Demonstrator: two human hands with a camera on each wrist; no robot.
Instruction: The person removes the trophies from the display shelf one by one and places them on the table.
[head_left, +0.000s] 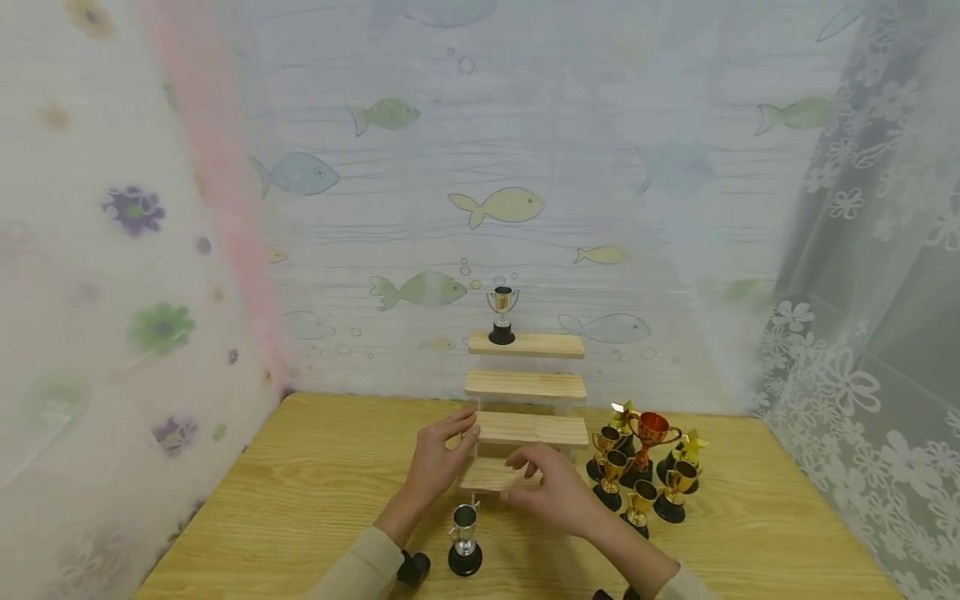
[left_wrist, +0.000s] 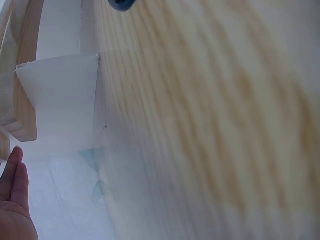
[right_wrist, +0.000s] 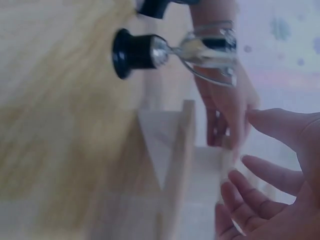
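A stepped wooden display stand (head_left: 525, 427) with clear side panels stands on the table, its lowest step (head_left: 487, 475) nearest me. My left hand (head_left: 441, 450) is at the stand's left end, beside the second step from the bottom; its fingers look straight in the left wrist view. Over the lowest step is my right hand (head_left: 551, 487), with loosely bent fingers and nothing between them. A small silver trophy cup (head_left: 465, 533) with a black base stands in front of the stand. Another small trophy cup (head_left: 502, 310) stands on the top step, towards its left end.
Right of the stand is a cluster of several gold trophies (head_left: 643, 500), with a red-and-gold cup (head_left: 651, 429) and star-topped ones among them. A black object (head_left: 414, 568) lies by my left sleeve. Fish-patterned curtain (head_left: 510, 167) hangs behind the table.
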